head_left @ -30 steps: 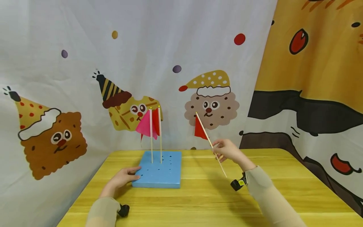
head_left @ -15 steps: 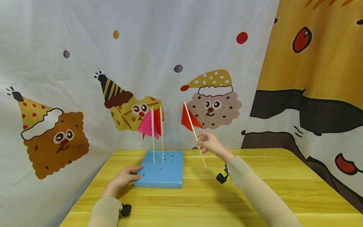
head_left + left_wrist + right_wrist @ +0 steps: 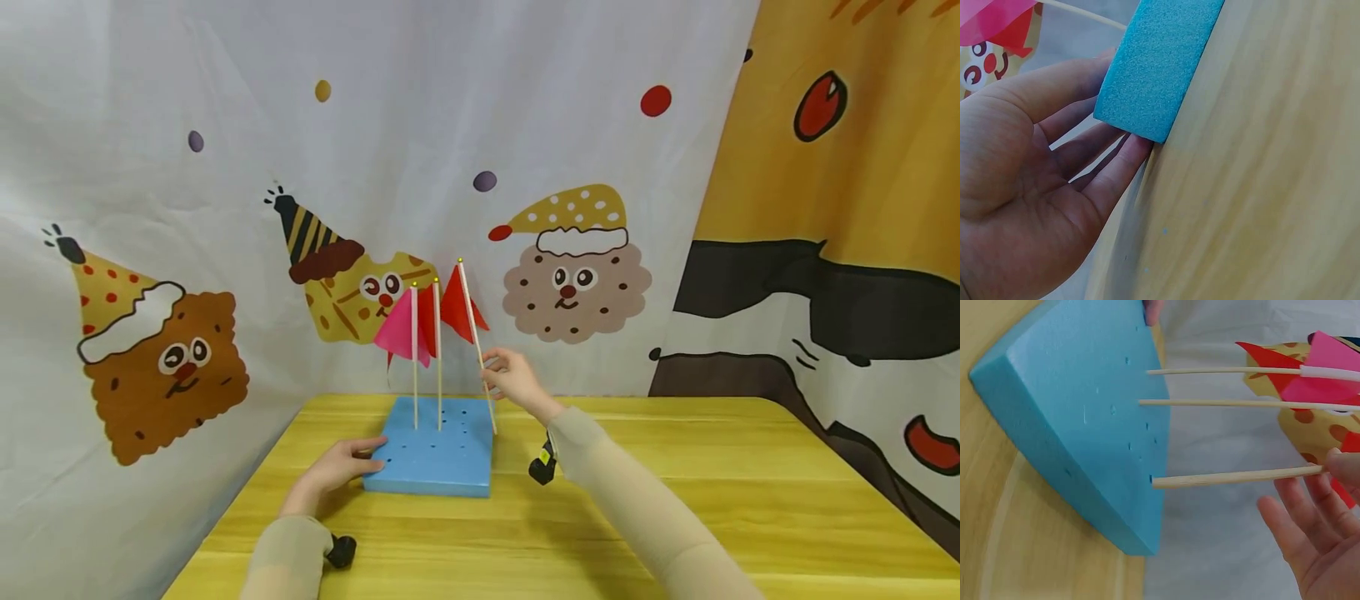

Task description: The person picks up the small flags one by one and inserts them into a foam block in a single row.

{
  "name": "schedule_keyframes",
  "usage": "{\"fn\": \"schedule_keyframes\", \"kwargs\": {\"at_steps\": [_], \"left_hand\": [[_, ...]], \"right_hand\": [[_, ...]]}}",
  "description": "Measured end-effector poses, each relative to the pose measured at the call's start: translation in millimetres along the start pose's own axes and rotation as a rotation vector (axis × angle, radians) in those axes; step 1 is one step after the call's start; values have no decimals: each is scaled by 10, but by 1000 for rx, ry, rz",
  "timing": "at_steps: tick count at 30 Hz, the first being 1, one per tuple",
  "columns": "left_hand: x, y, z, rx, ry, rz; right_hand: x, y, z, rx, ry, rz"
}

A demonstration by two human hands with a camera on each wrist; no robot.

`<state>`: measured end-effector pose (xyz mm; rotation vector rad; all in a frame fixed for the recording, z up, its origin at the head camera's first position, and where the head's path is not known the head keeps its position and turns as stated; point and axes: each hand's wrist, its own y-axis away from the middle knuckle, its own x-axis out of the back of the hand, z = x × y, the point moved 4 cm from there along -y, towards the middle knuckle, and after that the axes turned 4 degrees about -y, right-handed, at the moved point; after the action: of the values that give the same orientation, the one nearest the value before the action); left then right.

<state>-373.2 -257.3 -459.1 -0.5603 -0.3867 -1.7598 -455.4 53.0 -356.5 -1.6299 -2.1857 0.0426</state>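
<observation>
My right hand (image 3: 517, 383) pinches the wooden stick of a small red flag (image 3: 457, 304) between thumb and fingers. The stick leans slightly, its lower end at the right edge of a blue foam block (image 3: 435, 468). In the right wrist view that stick's end (image 3: 1163, 482) is close to the block's holed face; whether it touches, I cannot tell. A pink flag (image 3: 397, 329) and another red flag (image 3: 427, 321) stand upright in the block. My left hand (image 3: 341, 465) rests on the block's left edge, thumb on top, fairly straight fingers against the side (image 3: 1116, 169).
The block lies on a wooden table (image 3: 637, 492) and has several small holes in its top. Behind the table hangs a white curtain (image 3: 420, 125) printed with cartoon biscuits. Each wrist carries a small black camera (image 3: 542, 465).
My right hand has carried the red flag leftward to the block, and the flag has become more upright. The left hand stays on the block. The whole head view has shifted slightly.
</observation>
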Motion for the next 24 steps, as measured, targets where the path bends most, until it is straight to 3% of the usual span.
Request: {"fn": "schedule_keyframes", "kwargs": {"at_steps": [18,24], "left_hand": [[-21,-19,1,-30,40,-33],[4,-11,1,-71,29,-35]], "right_hand": [[-293,-139,160,13,-4,73],[-361,-157,174,26,4,51]]}}
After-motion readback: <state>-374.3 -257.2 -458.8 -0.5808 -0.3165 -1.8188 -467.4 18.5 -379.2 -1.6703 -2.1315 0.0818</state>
